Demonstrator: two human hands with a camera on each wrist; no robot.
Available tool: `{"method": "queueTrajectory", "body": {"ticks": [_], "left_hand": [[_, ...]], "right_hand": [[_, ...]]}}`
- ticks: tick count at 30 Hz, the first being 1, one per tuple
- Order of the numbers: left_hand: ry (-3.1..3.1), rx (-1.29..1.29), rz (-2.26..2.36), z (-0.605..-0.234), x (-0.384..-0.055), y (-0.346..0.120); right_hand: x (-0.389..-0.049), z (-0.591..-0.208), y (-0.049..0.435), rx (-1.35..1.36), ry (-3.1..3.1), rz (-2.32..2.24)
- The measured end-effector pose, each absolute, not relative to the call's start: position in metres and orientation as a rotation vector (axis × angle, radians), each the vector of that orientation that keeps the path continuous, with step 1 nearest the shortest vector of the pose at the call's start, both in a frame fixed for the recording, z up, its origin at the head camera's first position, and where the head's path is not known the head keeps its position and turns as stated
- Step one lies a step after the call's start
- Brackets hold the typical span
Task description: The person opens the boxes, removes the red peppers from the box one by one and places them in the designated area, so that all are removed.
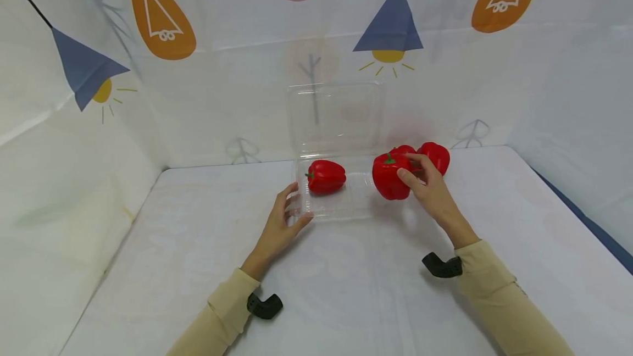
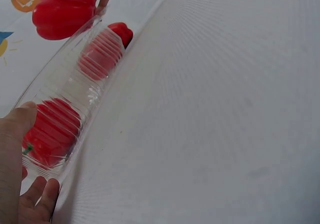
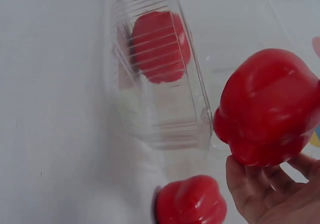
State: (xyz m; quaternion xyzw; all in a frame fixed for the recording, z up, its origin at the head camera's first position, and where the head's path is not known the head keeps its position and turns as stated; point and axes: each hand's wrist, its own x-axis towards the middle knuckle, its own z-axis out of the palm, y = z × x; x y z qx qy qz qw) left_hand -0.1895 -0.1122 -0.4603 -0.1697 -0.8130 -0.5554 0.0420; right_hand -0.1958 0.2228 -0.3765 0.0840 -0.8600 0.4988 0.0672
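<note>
A clear plastic clamshell box [image 1: 346, 213] stands on the table, its lid [image 1: 336, 117] raised at the back. Inside its left part lies a red bell pepper [image 1: 326, 177] with a green stem. My left hand [image 1: 278, 229] holds the box at its left end; the thumb [image 2: 22, 116] reaches over the rim in the left wrist view. With the fingers and thumb of my right hand [image 1: 437, 196] I grip another red bell pepper [image 3: 270, 107]. It is raised above the box's right end, which shows beside it in the right wrist view.
Two more red bell peppers sit behind my right hand: one pepper [image 1: 436, 156] to its right, the other pepper [image 1: 404, 149] partly hidden by the held one. A white cloth [image 1: 237, 98] with printed lamps hangs behind the table [image 1: 207, 213].
</note>
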Motion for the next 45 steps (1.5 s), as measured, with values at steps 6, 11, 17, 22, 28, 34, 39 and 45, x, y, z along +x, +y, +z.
{"method": "queueTrajectory", "body": {"ticks": [6, 11, 17, 22, 28, 34, 39, 45], "left_hand": [[-2.491, -0.53, -1.703, -0.461, -0.189, -0.112], [-2.497, -0.517, -1.706, -0.46, -0.189, -0.112], [-2.492, -0.514, -1.699, -0.461, -0.19, -0.113], [-2.481, -0.532, -1.698, -0.462, -0.19, -0.112], [-2.498, -0.533, -1.725, -0.436, -0.176, -0.109], [-2.506, -0.528, -1.751, -0.424, -0.17, -0.108], [-2.5, -0.534, -1.742, -0.424, -0.17, -0.108], [-2.501, -0.536, -1.737, -0.425, -0.171, -0.108]], "right_hand": [[-0.195, -0.378, 0.23, 0.219, -2.594, 1.506], [-0.195, -0.38, 0.237, 0.197, -2.581, 1.528], [-0.195, -0.383, 0.242, 0.175, -2.587, 1.543], [-0.193, -0.383, 0.248, 0.122, -2.623, 1.542], [-0.192, -0.386, 0.255, 0.08, -2.669, 1.567], [-0.192, -0.39, 0.261, 0.033, -2.748, 1.528], [-0.191, -0.392, 0.265, 0.003, -2.81, 1.516], [-0.191, -0.394, 0.268, -0.013, -2.837, 1.507]]}}
